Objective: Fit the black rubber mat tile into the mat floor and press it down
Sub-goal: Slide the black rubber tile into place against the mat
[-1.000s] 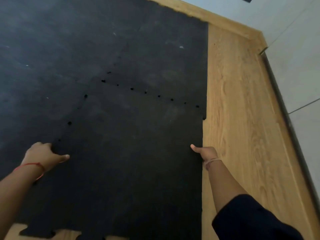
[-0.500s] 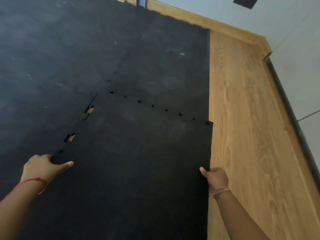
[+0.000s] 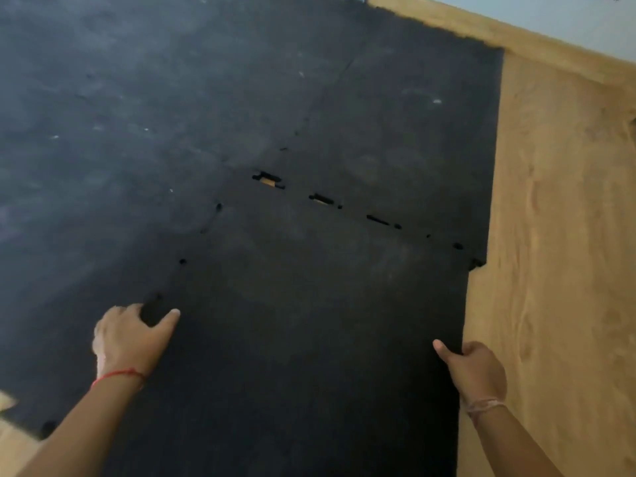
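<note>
The black rubber mat tile [image 3: 309,321] lies in the near middle, its jagged far and left edges against the mat floor [image 3: 137,98]. Along the far seam, gaps [image 3: 268,180] show bare wood. My left hand [image 3: 132,339] grips the tile's left edge, thumb on top and fingers curled at the seam. At the tile's right edge my right hand [image 3: 471,366] holds on, thumb on top and fingers wrapped under. The tile's right edge sits left of the mat floor's right edge.
Light wooden floor [image 3: 550,270] runs along the right and shows at the bottom left corner. A wooden skirting board [image 3: 516,39] and a pale wall close off the far side.
The tile has shifted: gaps on the left seam have closed and new gaps have opened along the far seam. Both hands stay on the tile's edges. The view has moved.
</note>
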### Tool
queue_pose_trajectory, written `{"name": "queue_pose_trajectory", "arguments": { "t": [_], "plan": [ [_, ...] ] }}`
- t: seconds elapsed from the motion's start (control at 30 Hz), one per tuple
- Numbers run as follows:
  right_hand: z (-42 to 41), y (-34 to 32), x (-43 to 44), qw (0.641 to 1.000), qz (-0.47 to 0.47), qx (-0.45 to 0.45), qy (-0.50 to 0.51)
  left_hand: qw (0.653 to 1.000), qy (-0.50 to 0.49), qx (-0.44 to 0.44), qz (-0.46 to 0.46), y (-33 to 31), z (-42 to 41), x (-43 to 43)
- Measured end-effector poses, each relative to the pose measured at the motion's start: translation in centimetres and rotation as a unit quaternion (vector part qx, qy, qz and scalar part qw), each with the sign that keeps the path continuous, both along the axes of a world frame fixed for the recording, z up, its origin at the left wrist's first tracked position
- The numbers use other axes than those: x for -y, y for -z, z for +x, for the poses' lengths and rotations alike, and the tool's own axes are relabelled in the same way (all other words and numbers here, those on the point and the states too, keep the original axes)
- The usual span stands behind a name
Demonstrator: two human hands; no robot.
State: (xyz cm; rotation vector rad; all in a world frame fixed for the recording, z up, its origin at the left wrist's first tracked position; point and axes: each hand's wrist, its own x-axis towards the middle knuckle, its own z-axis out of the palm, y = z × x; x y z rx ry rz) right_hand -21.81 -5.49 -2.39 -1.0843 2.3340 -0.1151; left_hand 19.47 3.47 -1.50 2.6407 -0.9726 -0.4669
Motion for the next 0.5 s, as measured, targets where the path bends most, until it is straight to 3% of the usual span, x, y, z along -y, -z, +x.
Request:
{"name": "queue_pose_trajectory", "arguments": {
  "t": [0.1, 0.33, 0.5],
  "plan": [
    [0.8, -0.6, 0.6, 0.999, 0.003, -0.014, -0.03, 1.0, -0.003, -0.01, -0.007, 0.8, -0.1, -0.6],
    [9.6, -1.6, 5.3, 0.976, -0.125, -0.088, -0.152, 0.995, -0.072, -0.067, -0.03, 0.8, -1.5, 0.6],
    [12.9, -0.2, 9.9, 0.946, -0.065, -0.086, -0.306, 0.997, 0.002, -0.069, -0.015, 0.9, -0.5, 0.6]
  ]
}}
